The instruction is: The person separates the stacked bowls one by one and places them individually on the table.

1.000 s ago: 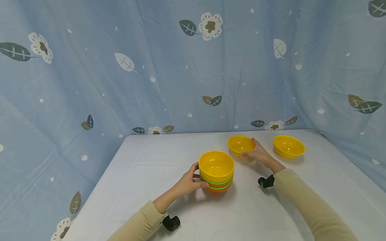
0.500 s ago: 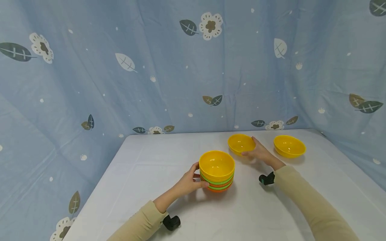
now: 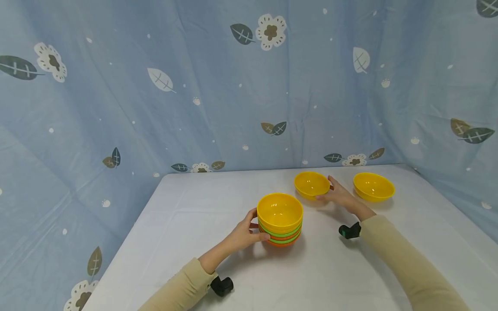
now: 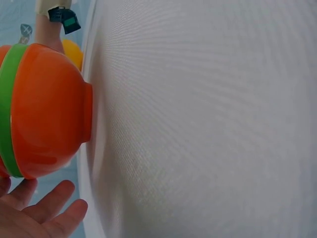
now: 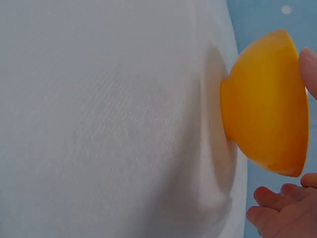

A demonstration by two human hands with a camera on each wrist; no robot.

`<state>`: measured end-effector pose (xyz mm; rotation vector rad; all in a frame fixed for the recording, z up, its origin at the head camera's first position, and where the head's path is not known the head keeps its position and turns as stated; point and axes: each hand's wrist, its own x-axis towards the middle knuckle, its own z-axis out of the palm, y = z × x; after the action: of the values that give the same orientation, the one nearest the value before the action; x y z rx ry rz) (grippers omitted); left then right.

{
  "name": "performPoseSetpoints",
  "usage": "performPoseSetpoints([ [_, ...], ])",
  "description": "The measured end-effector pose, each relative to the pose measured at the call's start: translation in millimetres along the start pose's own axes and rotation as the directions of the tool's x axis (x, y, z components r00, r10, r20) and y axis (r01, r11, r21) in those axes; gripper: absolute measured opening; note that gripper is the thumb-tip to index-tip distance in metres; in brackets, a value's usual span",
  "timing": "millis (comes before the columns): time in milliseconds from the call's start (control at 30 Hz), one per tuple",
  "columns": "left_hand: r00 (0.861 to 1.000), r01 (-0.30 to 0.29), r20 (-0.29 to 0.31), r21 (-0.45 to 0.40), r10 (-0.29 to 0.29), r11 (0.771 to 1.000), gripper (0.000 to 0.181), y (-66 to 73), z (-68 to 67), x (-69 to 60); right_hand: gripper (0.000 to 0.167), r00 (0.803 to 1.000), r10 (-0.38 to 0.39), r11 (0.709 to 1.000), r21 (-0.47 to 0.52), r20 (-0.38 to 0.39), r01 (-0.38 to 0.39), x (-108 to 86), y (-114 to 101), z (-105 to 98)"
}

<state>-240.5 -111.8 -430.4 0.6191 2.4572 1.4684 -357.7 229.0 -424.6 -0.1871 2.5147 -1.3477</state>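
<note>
In the head view a stack of nested bowls (image 3: 280, 216) stands upright on the white table, yellow on top with green and orange rims below. My left hand (image 3: 243, 234) holds its left side, thumb at the front and fingers behind. The left wrist view shows the orange bottom bowl (image 4: 49, 111) close by the fingertips. Farther back sits a yellow bowl (image 3: 311, 185). My right hand (image 3: 340, 196) is at its right side with fingers spread. In the right wrist view the thumb overlaps this bowl's (image 5: 267, 106) rim, while the other fingers are apart from it.
Another yellow bowl (image 3: 373, 187) stands at the back right of the white-covered table (image 3: 194, 233). Black wrist devices (image 3: 221, 286) hang under both sleeves. A blue patterned curtain (image 3: 218, 86) rises behind the table's back edge.
My right hand has drawn slightly to the right, away from the yellow bowl, its fingers loosening off the rim. The left hand and the stack have stayed in place.
</note>
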Motion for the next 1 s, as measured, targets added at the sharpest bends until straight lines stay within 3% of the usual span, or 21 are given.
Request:
performPoseSetpoints([
  [400,1.000,0.007,-0.002,-0.013,-0.007,1.000,0.083,3.8,-0.9,-1.5,0.103,0.999,-0.036,0.999,-0.012,0.034,0.037,-17.1,-9,-6],
  [1000,1.000,0.017,0.000,0.007,-0.017,1.000,0.085,4.7,-0.3,-1.1,0.101,0.997,-0.021,0.994,-0.107,0.079,0.030,-49.7,-21,-9],
])
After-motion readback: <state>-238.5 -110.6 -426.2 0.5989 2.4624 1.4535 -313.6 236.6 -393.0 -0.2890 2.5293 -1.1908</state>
